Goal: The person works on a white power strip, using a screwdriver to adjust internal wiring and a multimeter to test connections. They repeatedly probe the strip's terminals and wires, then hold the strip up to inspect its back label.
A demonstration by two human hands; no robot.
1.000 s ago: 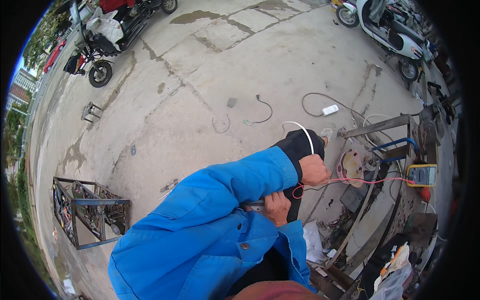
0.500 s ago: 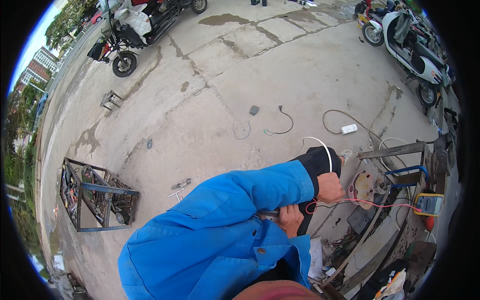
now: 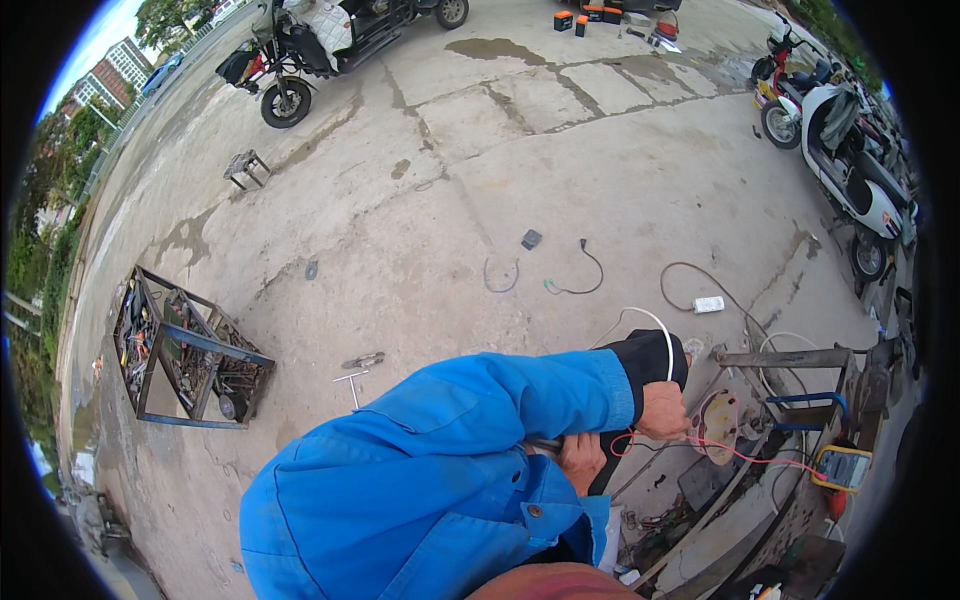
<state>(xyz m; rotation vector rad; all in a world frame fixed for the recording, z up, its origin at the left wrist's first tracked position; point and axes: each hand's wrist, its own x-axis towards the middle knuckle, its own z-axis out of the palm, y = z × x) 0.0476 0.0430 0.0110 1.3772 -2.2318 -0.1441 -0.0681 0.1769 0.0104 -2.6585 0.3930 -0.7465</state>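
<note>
My left arm, in a blue sleeve, reaches across to the right over a dark trouser leg (image 3: 655,350). At its end my left hand (image 3: 662,411) is closed in a fist where a white cord (image 3: 662,330) runs down into it. Beneath the sleeve my right hand (image 3: 580,462) has its fingers curled in, with a grey metal piece (image 3: 545,443) partly showing beside them; what it grips is mostly hidden. A red wire (image 3: 735,455) and a black one pass just below the left fist. The red wire leads to a yellow-edged multimeter (image 3: 841,468) on the right.
A metal frame (image 3: 785,357) and a round reddish part (image 3: 715,425) stand right of my hands. On the concrete lie a white power strip (image 3: 709,304), a cable (image 3: 600,275) and a T-handle wrench (image 3: 352,380). A tool rack (image 3: 195,340) is at left; scooters (image 3: 850,160) are parked right.
The view has shifted, bringing several orange-and-black boxes into sight at the top. My hands stay in nearly the same pose, the left fist still at the white cord.
</note>
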